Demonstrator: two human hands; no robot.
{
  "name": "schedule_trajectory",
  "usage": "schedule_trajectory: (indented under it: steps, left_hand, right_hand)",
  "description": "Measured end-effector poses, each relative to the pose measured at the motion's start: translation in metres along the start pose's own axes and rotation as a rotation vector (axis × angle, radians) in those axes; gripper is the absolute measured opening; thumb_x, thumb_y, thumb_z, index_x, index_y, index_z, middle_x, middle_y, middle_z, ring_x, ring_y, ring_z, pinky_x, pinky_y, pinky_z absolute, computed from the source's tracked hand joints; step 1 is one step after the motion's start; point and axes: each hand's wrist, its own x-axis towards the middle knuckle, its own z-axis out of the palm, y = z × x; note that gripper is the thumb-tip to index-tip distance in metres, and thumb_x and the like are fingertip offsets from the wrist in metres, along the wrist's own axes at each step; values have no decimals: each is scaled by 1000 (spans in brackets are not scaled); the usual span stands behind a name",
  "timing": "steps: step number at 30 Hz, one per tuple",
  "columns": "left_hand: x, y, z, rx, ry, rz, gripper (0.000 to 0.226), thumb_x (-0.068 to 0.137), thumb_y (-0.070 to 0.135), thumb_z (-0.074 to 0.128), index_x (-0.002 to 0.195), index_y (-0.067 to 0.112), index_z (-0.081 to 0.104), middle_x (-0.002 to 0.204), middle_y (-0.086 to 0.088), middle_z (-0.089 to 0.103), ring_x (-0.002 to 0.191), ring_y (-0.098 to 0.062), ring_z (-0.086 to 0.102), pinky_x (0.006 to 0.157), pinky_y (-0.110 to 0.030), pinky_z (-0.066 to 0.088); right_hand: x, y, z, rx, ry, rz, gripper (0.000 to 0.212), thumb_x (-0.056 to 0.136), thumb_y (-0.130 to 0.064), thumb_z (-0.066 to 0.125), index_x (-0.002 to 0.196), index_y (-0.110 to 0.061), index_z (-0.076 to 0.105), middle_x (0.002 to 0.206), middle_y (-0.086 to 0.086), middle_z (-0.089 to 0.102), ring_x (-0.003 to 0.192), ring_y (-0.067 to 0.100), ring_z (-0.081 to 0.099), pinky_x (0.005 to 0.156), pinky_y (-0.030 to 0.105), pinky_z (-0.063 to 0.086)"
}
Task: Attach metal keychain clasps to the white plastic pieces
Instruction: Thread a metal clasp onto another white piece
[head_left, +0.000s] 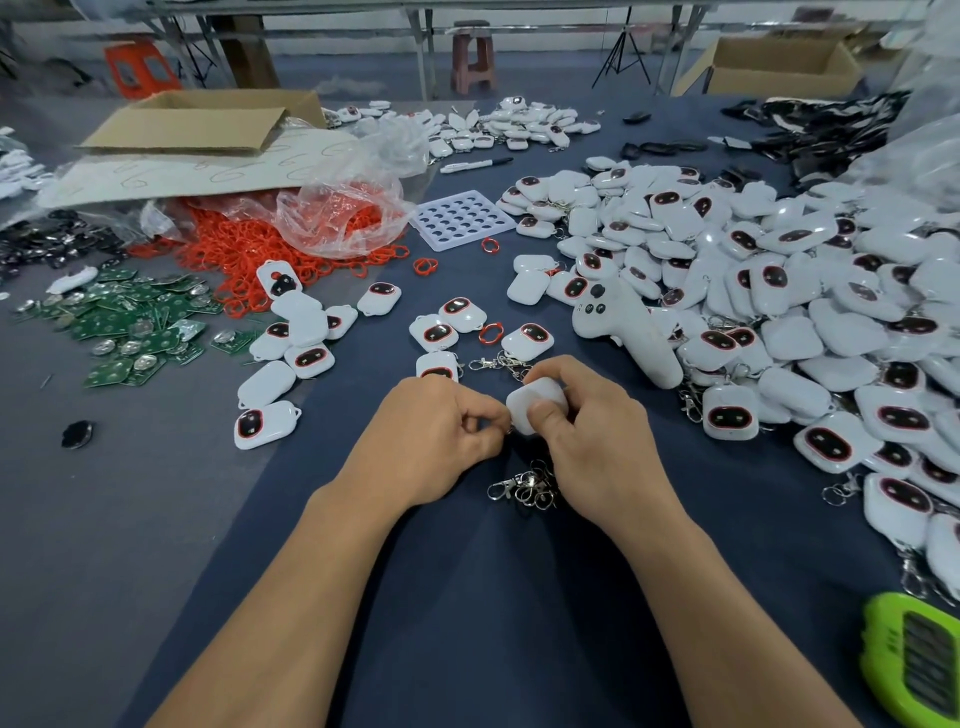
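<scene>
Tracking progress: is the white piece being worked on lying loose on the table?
No, the right hand grips the white piece while the left hand pinches at its corner.

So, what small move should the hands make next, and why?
The right hand grips a white piece, the left hand pinches what seems a clasp ring at its edge; so probably push that ring through the piece's loop next.

Head view looks forward and down, close over the table (467, 597).
</scene>
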Motion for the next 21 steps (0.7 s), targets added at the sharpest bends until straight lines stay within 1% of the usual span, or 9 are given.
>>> schedule_trajectory:
  steps: [2,4,9,12,15,18,21]
  left_hand:
    - [-1,0,1,-3,13,-5,16,83,23,69,86,35,79,57,15,53,56,-8,47,54,-19,38]
    - [-2,0,2,-2,33,-5,15,82,22,69,84,34,78,60,10,55,55,-10,45,54,-23,39]
    - [-4,1,4,32,74,-12,10,82,20,69,78,27,74,62,7,56,56,-13,44,57,-29,43]
    - [-5,2,5,47,80,-36,11,82,20,69,74,27,73,59,8,55,56,-13,43,55,-25,41]
    - [-7,3,6,35,93,-77,21,82,22,70,65,33,67,53,14,54,55,-12,47,53,-21,37]
    - [-7,5,6,27,101,-107,25,81,23,71,62,39,66,53,20,56,54,-10,49,54,-20,37]
    - [-7,5,6,29,103,-116,22,80,23,71,64,36,68,53,19,56,53,-9,48,53,-19,36]
  right_hand:
    - [0,-1,-1,-6,-6,2,23,100,-22,58,98,-45,58,83,-14,63,79,-1,57,58,12,39]
    - [0,-2,-2,-15,-15,3,22,99,-21,58,98,-43,59,82,-14,63,78,1,58,58,11,40]
    - [-1,-4,-2,-25,-29,4,20,97,-19,58,97,-39,62,80,-10,65,77,6,59,60,18,41]
    - [-2,-5,-1,-29,-29,7,19,95,-17,58,94,-36,62,78,-9,65,78,7,59,61,19,42]
    - [-2,-6,-1,-38,-34,2,16,94,-18,57,93,-33,63,74,-9,65,77,9,59,63,22,42]
    - [-3,-6,-2,-57,-38,-12,13,92,-20,57,90,-32,62,68,-9,62,75,12,57,63,29,40]
    - [-5,-6,-2,-41,-38,-11,12,91,-21,58,90,-32,63,63,-12,60,71,13,56,61,30,38]
